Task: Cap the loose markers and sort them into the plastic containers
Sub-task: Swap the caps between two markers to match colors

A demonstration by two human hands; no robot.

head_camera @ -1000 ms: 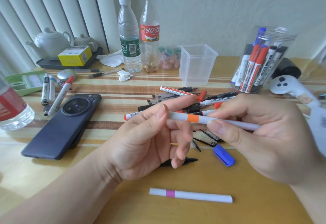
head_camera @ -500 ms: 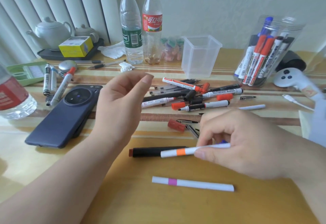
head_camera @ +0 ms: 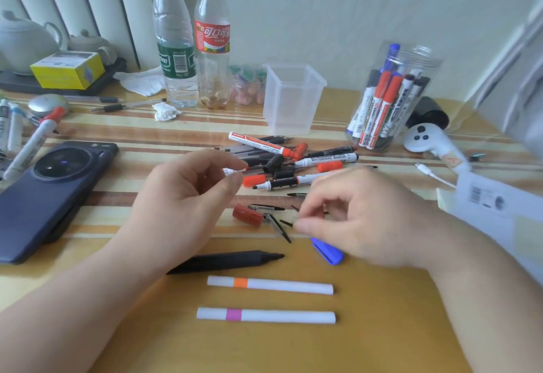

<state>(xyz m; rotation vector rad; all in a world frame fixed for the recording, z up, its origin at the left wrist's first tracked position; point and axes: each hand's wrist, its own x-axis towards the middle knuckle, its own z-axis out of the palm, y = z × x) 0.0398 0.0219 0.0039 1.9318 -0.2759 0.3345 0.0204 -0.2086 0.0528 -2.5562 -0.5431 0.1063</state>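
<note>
The left hand [head_camera: 188,196] hovers over the middle of the desk [head_camera: 382,328]. Its fingers are loosely curved with a narrow gap between thumb and forefinger, and it holds nothing I can make out. The right hand [head_camera: 367,219], right of centre, is blurred. Its fingers curl down towards some small black clips [head_camera: 279,225], and I cannot tell whether it pinches anything.

Two white pens lie side by side in the lower centre. The orange-band pen [head_camera: 270,285] is above the pink-band pen [head_camera: 266,315], and they sit apart. Just above them a black marker [head_camera: 226,261] lies uncapped with its tip pointing right. A blue cap [head_camera: 327,250] lies just below the right hand, and a red cap [head_camera: 248,215] lies between the two hands.

Above the hands is a pile [head_camera: 293,161] of loose markers and caps, red and black. Behind it at upper centre stands a square tub [head_camera: 293,99] with nothing visible in it. To its right a round jar [head_camera: 390,99] holds capped markers standing on end.

A dark phone [head_camera: 55,193] lies at the left edge. Two bottles [head_camera: 176,49] stand at the top centre, and a white controller [head_camera: 426,140] is to the right of the jar.
</note>
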